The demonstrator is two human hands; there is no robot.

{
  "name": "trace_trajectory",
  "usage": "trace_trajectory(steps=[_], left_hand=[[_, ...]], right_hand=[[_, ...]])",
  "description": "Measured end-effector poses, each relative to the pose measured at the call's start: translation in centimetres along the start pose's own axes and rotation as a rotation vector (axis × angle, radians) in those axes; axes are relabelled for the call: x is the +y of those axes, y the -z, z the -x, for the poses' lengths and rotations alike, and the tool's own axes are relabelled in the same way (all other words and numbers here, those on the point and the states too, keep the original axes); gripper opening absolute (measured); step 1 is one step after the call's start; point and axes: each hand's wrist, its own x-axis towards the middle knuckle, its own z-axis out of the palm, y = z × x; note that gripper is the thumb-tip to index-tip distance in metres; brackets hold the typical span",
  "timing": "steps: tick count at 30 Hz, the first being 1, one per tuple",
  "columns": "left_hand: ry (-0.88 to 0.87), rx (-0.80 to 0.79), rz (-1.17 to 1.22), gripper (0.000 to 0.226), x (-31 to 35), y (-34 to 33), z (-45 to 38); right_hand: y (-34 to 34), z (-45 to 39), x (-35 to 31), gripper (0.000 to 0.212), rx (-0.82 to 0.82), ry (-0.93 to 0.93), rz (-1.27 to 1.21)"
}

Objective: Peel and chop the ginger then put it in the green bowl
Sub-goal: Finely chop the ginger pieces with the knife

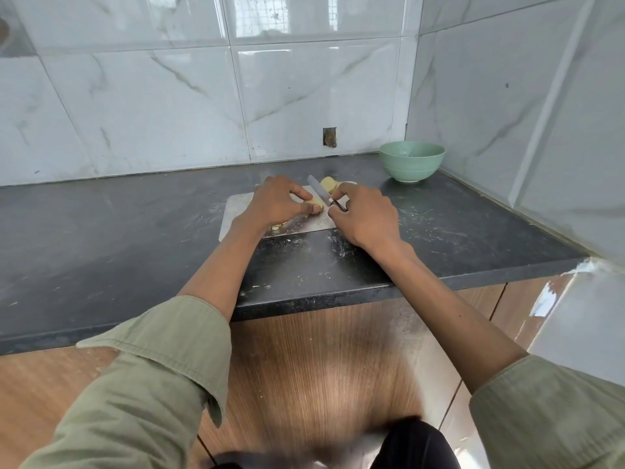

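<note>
A peeled pale-yellow ginger piece (pixel 314 202) lies on a steel cutting board (pixel 233 211) on the dark counter. My left hand (pixel 275 201) pinches it between thumb and fingers. My right hand (pixel 363 216) grips the handle of a small knife (pixel 319 192), whose blade rests at the right end of that piece. Another peeled ginger chunk (pixel 327 185) sits behind the blade at the board's far edge. Some small bits (pixel 277 227) show under my left wrist. The green bowl (pixel 411 161) stands at the back right near the corner.
The dark stone counter (pixel 118 238) runs left and ends at a front edge above wooden cabinet doors (pixel 321 367). Tiled walls close the back and right side. White dust marks the counter right of the board.
</note>
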Motion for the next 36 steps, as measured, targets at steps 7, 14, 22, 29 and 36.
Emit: trace_trajectory(steps=[7, 14, 22, 29, 36], left_hand=[[0.012, 0.004, 0.003, 0.03, 0.4, 0.1, 0.2], [0.026, -0.011, -0.02, 0.032, 0.8, 0.1, 0.3], [0.033, -0.01, -0.047, 0.035, 0.6, 0.3, 0.6], [0.034, -0.003, -0.029, 0.034, 0.8, 0.3, 0.7], [0.051, -0.018, -0.015, 0.039, 0.8, 0.4, 0.6]], right_hand=[[-0.1, 0.0, 0.0, 0.025, -0.037, 0.032, 0.037], [0.2, -1.0, -0.3, 0.024, -0.145, 0.046, 0.068], [-0.5, -0.4, -0.4, 0.022, -0.129, 0.03, 0.035], [-0.5, -0.4, 0.2, 0.021, -0.151, 0.019, -0.021], [-0.4, -0.4, 0.3, 0.017, -0.128, 0.015, -0.052]])
